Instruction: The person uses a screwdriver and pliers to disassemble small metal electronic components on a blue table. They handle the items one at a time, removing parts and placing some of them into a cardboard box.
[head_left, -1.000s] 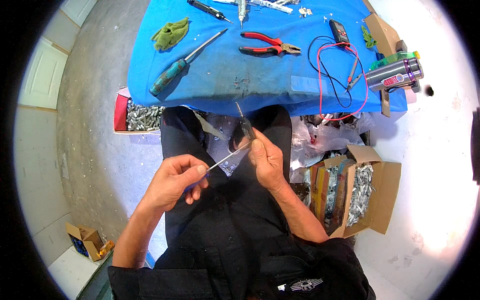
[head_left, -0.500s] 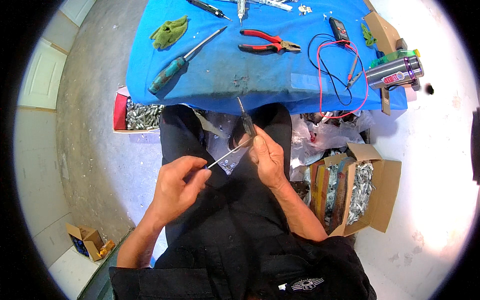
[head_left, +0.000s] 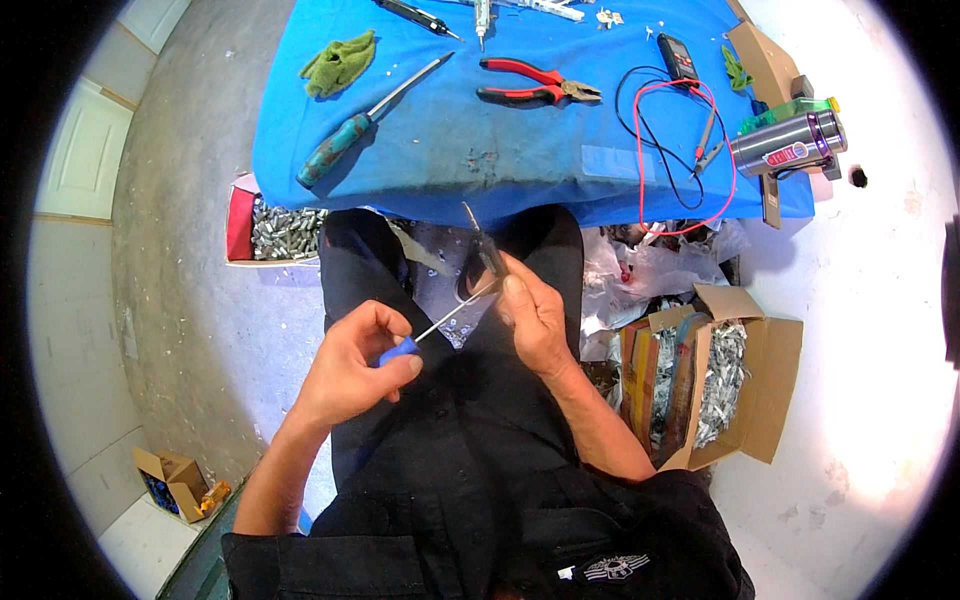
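Left hand (head_left: 362,362) clamped on a blue-handled screwdriver (head_left: 399,350), its thin shaft angled up and rightward to the right hand (head_left: 533,318). Right hand closed on a dark, slim, metal-tipped tool (head_left: 487,254); contact between the two cannot be confirmed. Both items are held above black trousers (head_left: 360,265), near the blue-covered table (head_left: 420,150) bearing a teal-handled screwdriver (head_left: 338,148) and red-handled pliers (head_left: 538,86).

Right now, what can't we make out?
Head view:
Blue-handled screwdriver: tip hidden at the dark piece in the right hand; handle partly covered by the left hand.
White parts: cut off by picture's top edge.
Meter: display too small to read.
Carton's blue contents: too small to identify.
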